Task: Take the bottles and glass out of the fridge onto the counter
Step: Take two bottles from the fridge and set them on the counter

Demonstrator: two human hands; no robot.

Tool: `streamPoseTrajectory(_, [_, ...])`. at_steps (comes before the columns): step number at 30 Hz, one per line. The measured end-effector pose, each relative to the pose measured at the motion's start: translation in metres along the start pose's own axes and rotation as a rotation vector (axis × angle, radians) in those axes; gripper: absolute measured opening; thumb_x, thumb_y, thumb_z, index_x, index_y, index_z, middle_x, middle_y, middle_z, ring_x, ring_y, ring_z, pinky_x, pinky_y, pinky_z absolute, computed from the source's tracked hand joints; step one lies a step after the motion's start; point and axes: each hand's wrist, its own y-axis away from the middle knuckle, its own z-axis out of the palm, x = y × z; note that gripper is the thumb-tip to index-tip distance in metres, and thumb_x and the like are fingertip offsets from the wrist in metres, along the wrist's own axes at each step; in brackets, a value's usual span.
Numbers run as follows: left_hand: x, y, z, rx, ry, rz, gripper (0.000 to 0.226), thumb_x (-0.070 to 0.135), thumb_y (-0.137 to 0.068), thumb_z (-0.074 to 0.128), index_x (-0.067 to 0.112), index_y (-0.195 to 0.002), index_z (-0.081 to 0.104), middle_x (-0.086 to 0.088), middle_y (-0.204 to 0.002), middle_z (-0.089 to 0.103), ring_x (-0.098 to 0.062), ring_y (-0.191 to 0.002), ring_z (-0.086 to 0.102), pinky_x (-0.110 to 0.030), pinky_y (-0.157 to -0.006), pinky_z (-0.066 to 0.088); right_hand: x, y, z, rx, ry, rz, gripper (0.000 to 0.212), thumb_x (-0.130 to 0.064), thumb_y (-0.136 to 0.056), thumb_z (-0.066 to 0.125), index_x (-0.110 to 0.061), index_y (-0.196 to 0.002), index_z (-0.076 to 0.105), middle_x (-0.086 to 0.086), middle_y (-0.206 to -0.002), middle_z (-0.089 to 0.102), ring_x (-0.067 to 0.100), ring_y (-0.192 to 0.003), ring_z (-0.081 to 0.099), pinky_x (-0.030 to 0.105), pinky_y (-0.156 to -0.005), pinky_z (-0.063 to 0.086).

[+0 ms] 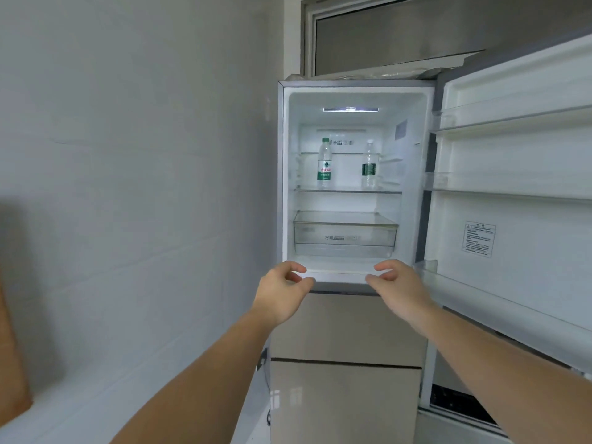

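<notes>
The fridge (285,174) stands open ahead, lit inside. On its glass shelf (347,191) two clear water bottles stand upright: one with a green cap and a red-and-green label (324,164) on the left, one with a white cap and a dark green label (369,165) on the right. No glass shows in the fridge. My left hand (283,291) and my right hand (397,286) are held out side by side in front of the compartment's lower edge, well below the bottles, fingers curled and apart, holding nothing.
A clear drawer (344,238) sits under the shelf. The fridge door (519,200) hangs open on the right with bare door racks. Two closed beige drawers (349,328) lie below. A white counter (80,411) runs along the tiled wall at lower left, with a wooden board (11,363).
</notes>
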Motion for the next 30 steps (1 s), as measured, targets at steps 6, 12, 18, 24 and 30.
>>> streamPoseTrajectory(6, [-0.017,-0.064,0.020,-0.036,0.011,0.000,0.022,0.032,-0.084,0.064,0.028,-0.106,0.062,0.005,-0.101,0.063,-0.009,-0.074,0.060,-0.017,-0.058,0.043,0.006,-0.058,0.014,-0.009,0.024,-0.022,0.031,-0.031,-0.090,0.059,-0.023,-0.119,0.054,-0.006,-0.099,0.059,0.008,-0.082,0.058,0.023,-0.064,0.041])
streamPoseTrajectory(12, [-0.028,-0.141,0.051,-0.048,-0.036,0.011,0.022,0.032,-0.084,0.064,0.027,-0.106,0.062,0.006,-0.101,0.062,-0.009,-0.061,0.054,-0.017,-0.051,0.043,0.027,-0.149,0.030,0.008,-0.043,-0.038,0.031,-0.030,-0.089,0.062,-0.020,-0.117,0.057,-0.003,-0.099,0.062,0.012,-0.074,0.060,0.020,-0.056,0.040])
streamPoseTrajectory(18, [-0.015,-0.237,0.089,0.016,-0.078,0.034,0.022,0.031,-0.084,0.065,0.024,-0.105,0.063,0.006,-0.092,0.059,-0.010,-0.070,0.056,-0.018,-0.056,0.041,0.038,-0.253,0.028,-0.017,-0.093,-0.099,0.031,-0.030,-0.088,0.063,-0.021,-0.116,0.057,-0.004,-0.096,0.062,0.010,-0.077,0.059,0.021,-0.059,0.042])
streamPoseTrajectory(24, [-0.005,-0.312,0.124,-0.022,-0.087,0.069,0.021,0.029,-0.083,0.067,0.024,-0.104,0.063,0.004,-0.090,0.060,-0.011,-0.070,0.057,-0.016,-0.053,0.042,0.046,-0.331,0.027,0.005,-0.106,-0.115,0.031,-0.028,-0.086,0.064,-0.018,-0.115,0.058,-0.006,-0.089,0.061,0.010,-0.067,0.057,0.021,-0.054,0.041])
streamPoseTrajectory(30, [-0.002,-0.390,0.146,-0.044,-0.115,0.143,0.018,0.031,-0.081,0.068,0.027,-0.098,0.063,0.005,-0.088,0.063,-0.010,-0.070,0.061,-0.021,-0.060,0.043,0.049,-0.392,0.033,0.039,-0.022,-0.137,0.030,-0.028,-0.086,0.064,-0.019,-0.114,0.058,-0.002,-0.096,0.061,0.014,-0.078,0.058,0.020,-0.058,0.039])
